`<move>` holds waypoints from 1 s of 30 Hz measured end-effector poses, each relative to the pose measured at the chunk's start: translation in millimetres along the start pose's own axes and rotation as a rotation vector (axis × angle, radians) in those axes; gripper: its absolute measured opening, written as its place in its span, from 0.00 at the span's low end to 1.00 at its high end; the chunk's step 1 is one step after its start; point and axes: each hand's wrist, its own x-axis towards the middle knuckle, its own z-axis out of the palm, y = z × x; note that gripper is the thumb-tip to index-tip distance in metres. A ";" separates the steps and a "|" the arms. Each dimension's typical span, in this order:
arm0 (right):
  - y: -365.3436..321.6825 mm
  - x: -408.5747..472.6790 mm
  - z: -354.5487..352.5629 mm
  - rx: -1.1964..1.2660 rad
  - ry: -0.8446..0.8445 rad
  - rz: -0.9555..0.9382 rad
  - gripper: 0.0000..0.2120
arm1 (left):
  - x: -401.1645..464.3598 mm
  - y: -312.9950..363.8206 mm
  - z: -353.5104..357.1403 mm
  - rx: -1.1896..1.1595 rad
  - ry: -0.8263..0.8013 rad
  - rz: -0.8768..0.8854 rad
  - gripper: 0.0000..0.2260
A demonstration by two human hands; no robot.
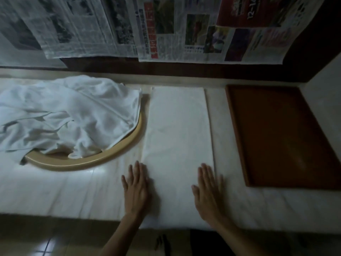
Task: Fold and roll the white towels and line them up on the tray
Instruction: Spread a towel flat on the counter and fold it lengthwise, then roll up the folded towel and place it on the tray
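Brown tray (284,133) bare, right of folded towel (177,126); both hands flat, left (136,183), right (206,187), pressing towel's near end.

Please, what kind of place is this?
Probably a bathroom or washroom counter: a pale marble-like countertop with a beige basin rim set in it, under a heap of white towels, and tiled floor below.

The folded towel (177,137) is soft white cloth, flat and smooth on top. The pile of towels (70,115) is the same white cloth, all wrinkled. The bench (73,189) looks like pale stone, smooth and a bit shiny. The tray (282,133) is brown and matt, like wood. The curved rim (103,156) is tan and glossy. Thin printed newspaper (180,28) covers the wall.
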 end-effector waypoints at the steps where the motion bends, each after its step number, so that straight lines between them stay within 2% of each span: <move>1: 1.6 0.2 -2.2 -0.002 0.026 0.138 0.33 | -7.0 6.9 -0.1 -0.028 -0.006 0.058 0.26; 2: -0.8 -2.2 -3.9 0.013 0.032 0.202 0.33 | -15.8 14.7 1.8 -0.053 -0.047 0.172 0.26; 3: -6.8 -6.4 -5.4 0.021 0.016 0.156 0.33 | -24.8 21.1 3.4 -0.055 -0.113 0.302 0.26; 4: -12.8 -12.9 -4.0 0.020 -0.004 0.039 0.32 | -33.0 24.8 4.5 -0.032 -0.155 0.385 0.26; 5: -16.4 -19.3 -1.3 0.014 -0.008 -0.052 0.32 | -37.9 24.5 6.3 0.009 -0.158 0.383 0.26; 6: -17.5 -23.3 -0.1 0.025 -0.014 -0.041 0.33 | -38.9 21.0 9.1 0.017 -0.116 0.257 0.27; 8: -14.2 -27.8 2.8 0.092 0.027 0.212 0.35 | -36.5 17.6 5.9 -0.047 -0.037 -0.142 0.33; 9: -14.9 -30.9 4.3 0.113 0.065 0.279 0.35 | -35.7 19.7 2.7 -0.070 -0.017 -0.182 0.32; 10: -18.1 -34.9 5.2 0.111 0.073 0.243 0.35 | -37.2 22.6 0.6 -0.099 -0.013 -0.075 0.30; 12: -28.1 -44.2 7.6 0.073 0.029 0.032 0.32 | -44.5 30.8 6.8 -0.098 -0.082 0.279 0.28; 13: -31.0 -46.6 9.1 0.054 0.000 -0.023 0.32 | -46.6 32.7 11.1 -0.083 -0.098 0.370 0.28; 20: -30.1 -24.2 4.1 0.024 0.005 -0.001 0.31 | -23.6 35.8 16.0 -0.108 -0.125 0.340 0.25; 30: -7.6 94.3 2.5 0.049 0.058 -0.023 0.30 | 95.6 61.1 23.0 -0.097 -0.066 0.341 0.25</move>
